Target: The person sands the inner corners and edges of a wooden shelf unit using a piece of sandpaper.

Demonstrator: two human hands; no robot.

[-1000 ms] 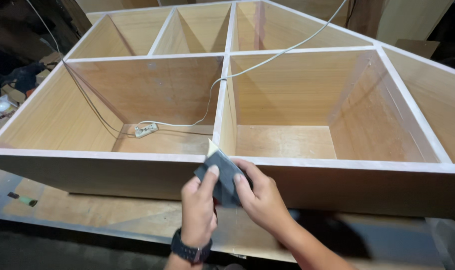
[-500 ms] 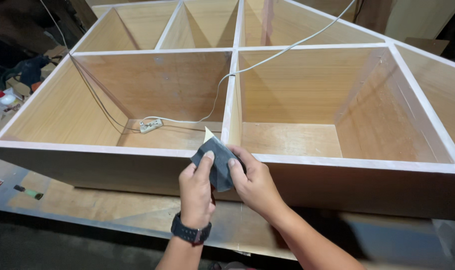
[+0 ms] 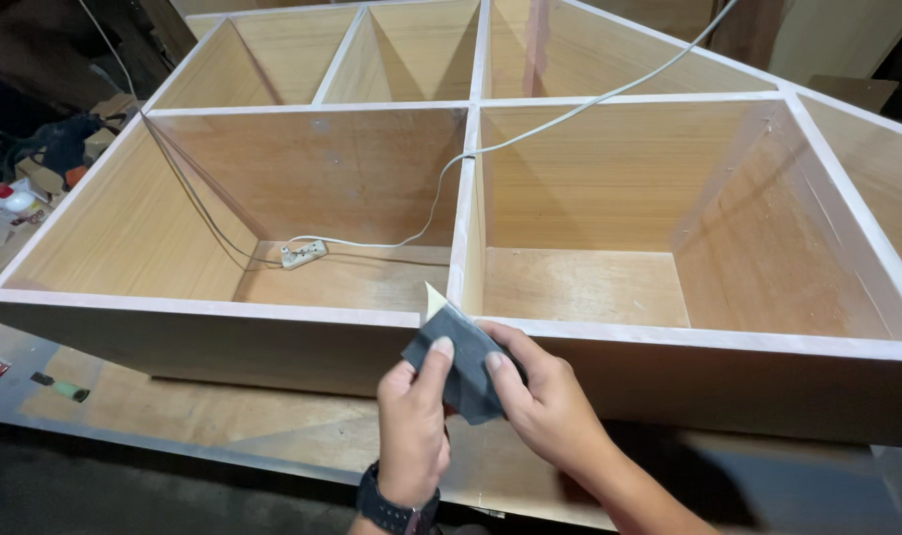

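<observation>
Head view looks down on both hands meeting at about 6 o'clock in the frame. Left hand (image 3: 413,428), with a dark wristwatch (image 3: 396,510) on its wrist, pinches a folded sheet of dark grey sandpaper with a pale yellow backing (image 3: 461,362); its thumb lies flat on the grey face. Right hand (image 3: 545,401) closes on the same sheet from 3 o'clock, thumb on top and fingers curled beneath. Both grips are closed on the sheet. One corner of the sheet is turned up and shows the pale backing, just at the point where the front rail meets the middle divider.

The sandpaper sits against the near front edge of a large light-brown plywood cabinet with open square compartments and whitish sanded edges (image 3: 669,337), which lies on its back and fills the frame from 9 to 3 o'clock. A thin white electric cable (image 3: 570,109) runs in from 1 o'clock, crosses the middle divider and drops into the left near compartment, ending at a small white socket block (image 3: 303,255) on that compartment's floor. Below the cabinet at 7 o'clock a worn wooden workbench top (image 3: 223,426) shows, and on it a small green object (image 3: 71,390) at 8 o'clock.
</observation>
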